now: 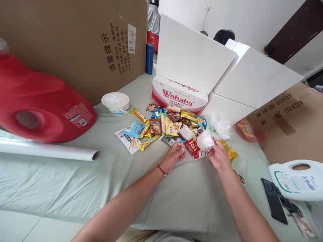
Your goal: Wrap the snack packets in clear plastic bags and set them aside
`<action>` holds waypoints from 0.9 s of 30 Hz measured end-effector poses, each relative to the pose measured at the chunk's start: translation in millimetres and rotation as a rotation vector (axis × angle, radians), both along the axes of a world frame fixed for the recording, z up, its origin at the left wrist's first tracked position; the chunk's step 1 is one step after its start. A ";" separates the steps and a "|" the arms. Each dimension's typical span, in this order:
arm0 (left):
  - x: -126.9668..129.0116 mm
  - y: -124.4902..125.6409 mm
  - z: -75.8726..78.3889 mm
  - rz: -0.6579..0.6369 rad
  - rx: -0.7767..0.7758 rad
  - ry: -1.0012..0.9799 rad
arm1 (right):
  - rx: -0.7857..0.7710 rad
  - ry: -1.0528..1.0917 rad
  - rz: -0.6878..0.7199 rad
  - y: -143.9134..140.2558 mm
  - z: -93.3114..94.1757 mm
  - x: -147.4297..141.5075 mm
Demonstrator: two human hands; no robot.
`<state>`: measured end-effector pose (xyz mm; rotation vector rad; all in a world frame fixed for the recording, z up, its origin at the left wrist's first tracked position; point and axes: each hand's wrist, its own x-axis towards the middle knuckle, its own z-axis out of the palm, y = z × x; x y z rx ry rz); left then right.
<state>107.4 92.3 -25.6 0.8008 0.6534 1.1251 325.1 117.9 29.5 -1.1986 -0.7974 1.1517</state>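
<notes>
My right hand [219, 156] pinches a crumpled bundle of clear plastic film [205, 139] at the near right edge of a pile of wrapped snacks. My left hand [174, 156] rests at the front of the pile with its fingers curled in, and nothing shows in them. A red snack packet [191, 147] lies between my hands. Around it are a white packet [186, 133], a yellow cookie packet [173, 128] and a brown cookie packet [155, 126]. More clear plastic bags [222, 126] lie behind my right hand.
Behind the pile stands a Wahaba carton [179, 95] with raised white flaps. A paper bowl [115, 104], red jug [47, 101] and white roll [50, 150] are left. A red dish [239, 136], phone [274, 200] and white jug [297, 179] are right. People are partly visible behind.
</notes>
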 end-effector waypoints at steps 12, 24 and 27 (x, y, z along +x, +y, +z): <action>-1.3 6.3 -4.5 0.179 0.048 0.159 | -0.032 -0.026 -0.009 -44.8 -29.1 -53.7; -17.2 10.3 4.2 -0.189 -0.134 -0.242 | 0.204 -0.195 -0.374 -15.0 12.1 30.7; -13.9 8.3 1.7 -0.207 -0.142 -0.190 | 0.239 -0.404 -0.329 7.6 18.8 9.6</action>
